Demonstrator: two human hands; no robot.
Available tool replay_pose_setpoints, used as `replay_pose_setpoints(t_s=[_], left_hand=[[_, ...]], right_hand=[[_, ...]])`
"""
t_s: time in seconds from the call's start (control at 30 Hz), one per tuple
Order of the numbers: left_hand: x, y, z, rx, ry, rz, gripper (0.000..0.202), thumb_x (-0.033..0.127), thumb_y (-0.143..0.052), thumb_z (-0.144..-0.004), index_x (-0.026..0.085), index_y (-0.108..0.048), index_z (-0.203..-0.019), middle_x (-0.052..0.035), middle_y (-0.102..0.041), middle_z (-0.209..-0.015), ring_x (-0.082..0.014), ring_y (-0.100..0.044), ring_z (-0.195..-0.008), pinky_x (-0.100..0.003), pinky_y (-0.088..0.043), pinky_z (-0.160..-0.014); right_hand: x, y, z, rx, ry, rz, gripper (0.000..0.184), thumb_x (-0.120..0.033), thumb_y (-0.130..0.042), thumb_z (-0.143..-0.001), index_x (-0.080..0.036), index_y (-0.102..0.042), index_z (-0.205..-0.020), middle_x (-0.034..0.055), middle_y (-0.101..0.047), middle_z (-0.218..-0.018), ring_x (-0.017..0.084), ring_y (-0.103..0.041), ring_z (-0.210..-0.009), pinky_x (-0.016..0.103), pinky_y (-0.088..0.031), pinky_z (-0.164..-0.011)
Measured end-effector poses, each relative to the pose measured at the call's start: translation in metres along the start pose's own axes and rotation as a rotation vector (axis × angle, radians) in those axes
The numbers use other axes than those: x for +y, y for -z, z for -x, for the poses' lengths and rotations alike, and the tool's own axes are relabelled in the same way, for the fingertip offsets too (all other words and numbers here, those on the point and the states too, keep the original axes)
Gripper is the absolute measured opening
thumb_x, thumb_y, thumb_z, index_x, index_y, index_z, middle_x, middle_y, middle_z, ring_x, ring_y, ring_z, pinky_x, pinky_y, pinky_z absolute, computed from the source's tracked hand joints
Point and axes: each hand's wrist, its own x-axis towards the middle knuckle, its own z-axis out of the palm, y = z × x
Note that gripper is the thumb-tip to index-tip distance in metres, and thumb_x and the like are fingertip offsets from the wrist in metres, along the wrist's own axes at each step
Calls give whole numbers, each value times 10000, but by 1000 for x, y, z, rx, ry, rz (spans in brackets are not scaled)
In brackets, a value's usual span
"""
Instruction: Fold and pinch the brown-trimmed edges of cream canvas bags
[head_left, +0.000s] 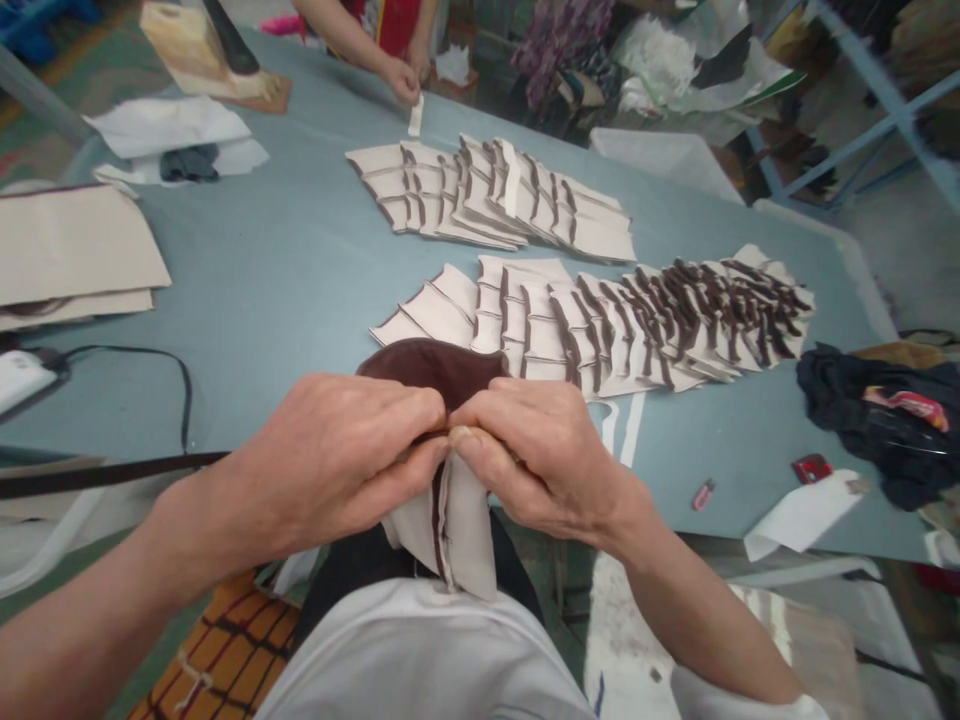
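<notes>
Currently, the left hand (337, 460) and the right hand (544, 460) are both closed in a pinch on a cream fabric piece (469, 530) with a dark brown seam, gripping its upper edge above the person's lap. Dark brown fabric (431, 365) rises just behind the hands. Two overlapping rows of cream panels (577, 330) with brown binding lie ahead on the blue-grey worktable (285, 280). At the far edge, a co-worker's hand (401, 80) sits just above a cream strip (415, 118).
</notes>
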Motion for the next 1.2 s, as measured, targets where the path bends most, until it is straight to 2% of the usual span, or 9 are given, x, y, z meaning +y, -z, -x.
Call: replay_pose_setpoints(t_s=[0.13, 0.23, 0.33, 0.47, 0.6, 0.7, 0.83, 1.0, 1.2], left_hand=[[8, -6, -2, 89, -15, 212, 288, 109, -469, -942, 247, -402, -699, 67, -421, -572, -123, -396, -488, -305, -274, -502], [11, -13, -3, 132, 61, 478, 300, 107, -477, -904, 243, -338, -675, 85, -323, -565, -90, -316, -464, -267, -248, -457], [13, -16, -4, 166, 181, 683, 340, 159, -517, -887, 240, -289, -648, 90, -256, -557, -75, -238, -449, -251, -207, -424], [12, -17, -6, 185, 308, 880, 434, 303, -630, -920, 233, -331, -612, 88, -287, -539, -77, -236, -461, -240, -226, -419], [5, -20, -2, 161, 348, 1017, 533, 582, -630, -985, 226, -408, -656, 72, -371, -578, -91, -305, -489, -237, -276, -423], [-2, -18, 3, 129, 304, 985, 576, 693, -605, -977, 206, -502, -688, 34, -470, -635, -120, -426, -565, -250, -371, -492], [-5, -16, 9, 99, 322, 999, 583, 713, -631, -953, 202, -532, -690, 19, -507, -629, -131, -454, -561, -264, -386, -493], [-4, -23, 8, 180, 360, 1099, 563, 678, -676, -942, 209, -507, -680, 55, -441, -564, -98, -363, -473, -248, -289, -416], [2, -5, 2, 285, 261, 1038, 508, 559, -700, -979, 206, -527, -656, 35, -509, -552, -106, -431, -481, -268, -315, -436]], right_hand=[[0, -9, -2, 86, 31, 22, 442, -319, -399, -1134, -205, -574, -745, -1, -574, -633, 144, -474, -588, 325, -332, -613], [7, -30, -3, 175, 61, 42, 548, -400, -315, -1158, -225, -500, -673, -8, -514, -584, 147, -419, -555, 345, -296, -602], [13, -55, -4, 314, 23, 88, 640, -485, -166, -1159, -240, -456, -643, -6, -448, -551, 161, -370, -535, 367, -271, -606], [14, -72, -11, 414, -82, 110, 706, -605, -71, -1120, -247, -437, -634, 10, -444, -556, 172, -377, -555, 383, -263, -623], [18, -67, -19, 350, -144, -187, 728, -783, -80, -1045, -252, -366, -639, -12, -438, -567, 145, -375, -536, 347, -294, -592], [22, -58, -21, 235, -128, -434, 756, -939, -262, -931, -249, -347, -635, -44, -421, -562, 115, -363, -514, 304, -292, -543], [18, -54, -19, 85, -167, -531, 682, -839, -348, -977, -247, -350, -640, -61, -382, -560, 101, -323, -505, 282, -246, -504], [10, -50, -23, 114, -130, -302, 510, -599, -317, -1039, -248, -361, -672, -37, -398, -587, 128, -383, -549, 309, -286, -587], [40, -33, -21, 63, -98, -375, 705, -775, -236, -1053, -221, -556, -757, 4, -602, -706, 149, -530, -642, 294, -371, -644]])
